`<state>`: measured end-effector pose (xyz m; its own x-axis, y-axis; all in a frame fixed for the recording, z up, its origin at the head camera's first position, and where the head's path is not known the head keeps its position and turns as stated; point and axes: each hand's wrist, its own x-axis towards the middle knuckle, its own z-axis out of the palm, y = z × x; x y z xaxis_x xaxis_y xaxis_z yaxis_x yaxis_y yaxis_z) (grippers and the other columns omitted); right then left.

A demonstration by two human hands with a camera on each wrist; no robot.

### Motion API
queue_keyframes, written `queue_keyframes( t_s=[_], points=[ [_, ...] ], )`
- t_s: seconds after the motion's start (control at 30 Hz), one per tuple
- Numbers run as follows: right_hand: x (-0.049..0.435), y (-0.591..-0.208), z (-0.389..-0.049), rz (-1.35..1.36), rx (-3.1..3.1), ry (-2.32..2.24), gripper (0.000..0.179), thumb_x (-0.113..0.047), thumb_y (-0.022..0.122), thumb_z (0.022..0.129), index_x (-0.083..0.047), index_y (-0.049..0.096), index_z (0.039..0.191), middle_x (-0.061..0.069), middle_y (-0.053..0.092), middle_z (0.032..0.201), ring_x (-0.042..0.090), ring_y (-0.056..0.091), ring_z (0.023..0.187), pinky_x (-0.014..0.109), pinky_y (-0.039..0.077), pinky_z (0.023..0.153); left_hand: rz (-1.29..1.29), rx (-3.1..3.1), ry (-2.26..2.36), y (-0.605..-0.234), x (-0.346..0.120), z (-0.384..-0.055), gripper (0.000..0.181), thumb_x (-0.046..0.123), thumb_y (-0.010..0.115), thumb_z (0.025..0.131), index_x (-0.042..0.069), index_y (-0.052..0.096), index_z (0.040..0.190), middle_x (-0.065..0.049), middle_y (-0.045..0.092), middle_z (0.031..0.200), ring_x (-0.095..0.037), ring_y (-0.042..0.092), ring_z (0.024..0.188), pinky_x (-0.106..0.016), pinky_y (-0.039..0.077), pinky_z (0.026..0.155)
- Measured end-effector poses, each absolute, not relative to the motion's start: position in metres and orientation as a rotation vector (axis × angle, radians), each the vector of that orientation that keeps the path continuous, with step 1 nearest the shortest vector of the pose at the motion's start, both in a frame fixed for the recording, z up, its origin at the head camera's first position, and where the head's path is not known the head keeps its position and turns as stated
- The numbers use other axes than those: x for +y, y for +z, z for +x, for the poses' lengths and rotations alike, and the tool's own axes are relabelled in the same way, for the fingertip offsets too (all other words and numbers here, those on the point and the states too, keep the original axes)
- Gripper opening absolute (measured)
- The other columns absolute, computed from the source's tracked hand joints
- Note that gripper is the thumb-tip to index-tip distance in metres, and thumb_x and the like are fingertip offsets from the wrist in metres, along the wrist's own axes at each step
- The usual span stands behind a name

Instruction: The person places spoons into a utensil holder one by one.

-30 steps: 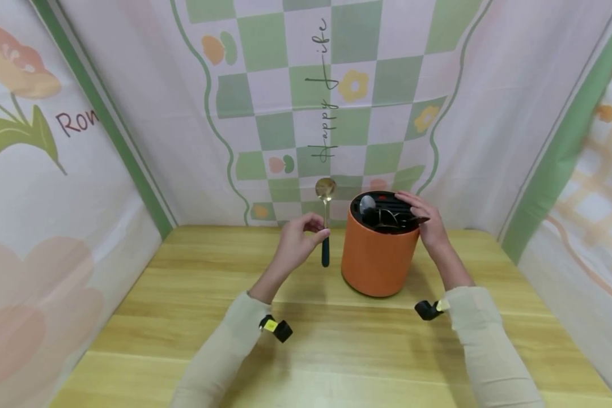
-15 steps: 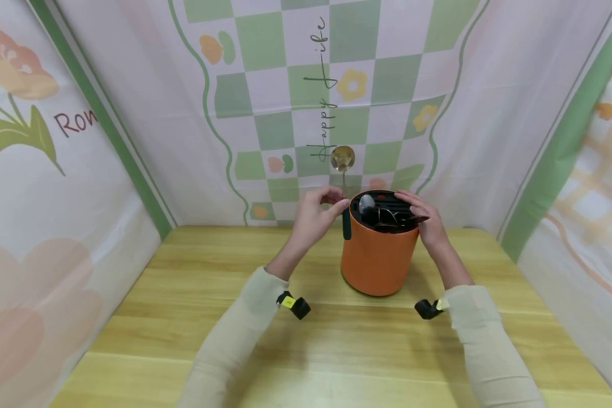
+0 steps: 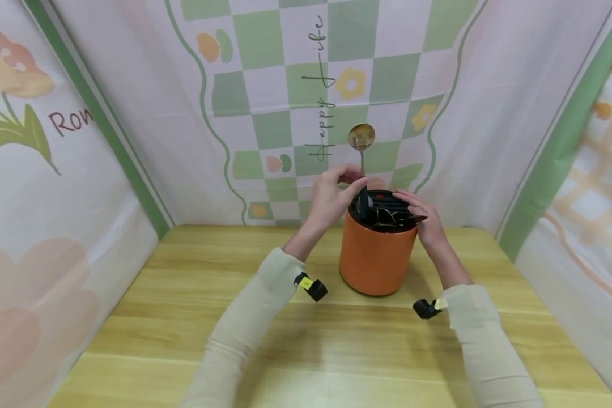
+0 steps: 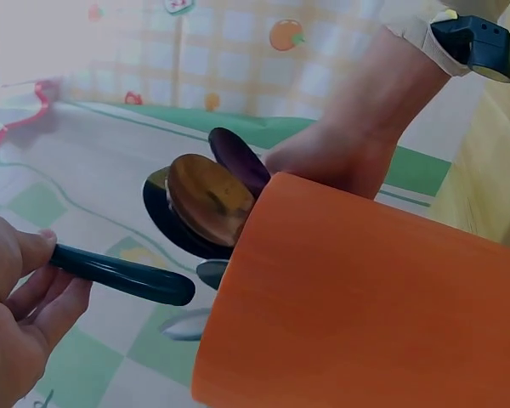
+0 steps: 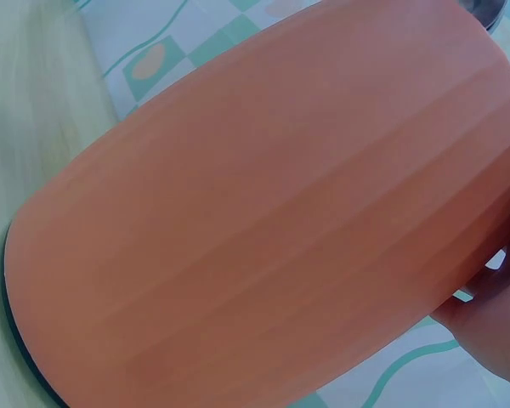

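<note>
My left hand (image 3: 331, 195) pinches a spoon (image 3: 361, 136) with a round gold bowl and a dark green handle. Its bowl points up, and the handle's end (image 4: 166, 287) hangs over the slotted black top of an orange utensil holder (image 3: 377, 263). In the left wrist view that end lies close to the other utensils, outside the holder's mouth. On the holder's right side, my right hand (image 3: 430, 226) holds the rim with its fingers curved along it. Several spoon-like utensils stick out of the top, among them a brownish-gold one (image 4: 211, 200) and a dark purple one (image 4: 238, 159).
The holder stands upright on a wooden table (image 3: 209, 294), near its back edge. Behind hangs a cloth (image 3: 265, 96) with green checks and writing, and printed cloths rise on both sides. Each wrist carries a small black camera (image 3: 316, 290).
My left hand has raised the spoon and carried it rightward, from beside the holder to above its top. My right hand and the holder have stayed in place.
</note>
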<state>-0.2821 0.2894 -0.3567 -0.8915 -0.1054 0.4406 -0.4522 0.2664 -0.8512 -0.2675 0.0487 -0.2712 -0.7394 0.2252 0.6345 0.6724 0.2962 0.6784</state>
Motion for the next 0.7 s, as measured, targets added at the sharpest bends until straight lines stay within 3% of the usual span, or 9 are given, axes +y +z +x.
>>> queue_keyframes(
  t_s=[0.3,0.4,0.53,0.63,0.7],
  points=[
    [0.290,-0.356,-0.282,0.509,-2.271,1.652,0.043,-0.014,0.037,0.104,0.009,0.052,0.137,0.024,0.041,0.154,0.034,0.029,0.148,0.017,0.028,0.114,-0.841,-2.173,-1.394,-0.281,0.065,-0.273,0.015,0.019,0.070,0.093,0.007,0.073,0.102,-0.006,0.075,0.098,-0.014,0.069,0.090,-0.020,0.055,0.083],
    [0.290,-0.357,-0.283,0.525,-2.270,1.627,0.043,-0.014,0.037,0.104,0.009,0.053,0.137,0.025,0.042,0.153,0.037,0.030,0.148,0.016,0.027,0.113,-0.846,-2.176,-1.376,-0.287,0.068,-0.273,0.012,0.017,0.071,0.093,0.007,0.073,0.100,-0.007,0.074,0.096,-0.016,0.070,0.089,-0.025,0.058,0.084],
    [0.291,-0.357,-0.284,0.531,-2.272,1.629,0.043,-0.014,0.037,0.104,0.010,0.052,0.137,0.025,0.042,0.153,0.037,0.029,0.148,0.025,0.024,0.120,-0.861,-2.194,-1.317,-0.294,0.070,-0.274,0.012,0.016,0.072,0.092,0.005,0.072,0.099,-0.008,0.074,0.096,-0.016,0.071,0.089,-0.030,0.060,0.084],
    [0.292,-0.357,-0.284,0.533,-2.275,1.628,0.043,-0.015,0.036,0.105,0.009,0.053,0.137,0.024,0.041,0.154,0.032,0.029,0.149,0.027,0.023,0.122,-0.852,-2.223,-1.249,-0.298,0.072,-0.275,0.013,0.019,0.072,0.092,0.006,0.073,0.097,-0.006,0.075,0.094,-0.013,0.070,0.086,-0.023,0.058,0.079],
    [0.293,-0.358,-0.284,0.534,-2.276,1.617,0.043,-0.015,0.036,0.105,0.008,0.054,0.136,0.022,0.042,0.154,0.028,0.032,0.148,0.019,0.025,0.117,-0.846,-2.236,-1.206,-0.300,0.073,-0.275,0.013,0.020,0.072,0.092,0.007,0.073,0.096,-0.005,0.075,0.093,-0.012,0.070,0.084,-0.017,0.056,0.075]
  ],
)
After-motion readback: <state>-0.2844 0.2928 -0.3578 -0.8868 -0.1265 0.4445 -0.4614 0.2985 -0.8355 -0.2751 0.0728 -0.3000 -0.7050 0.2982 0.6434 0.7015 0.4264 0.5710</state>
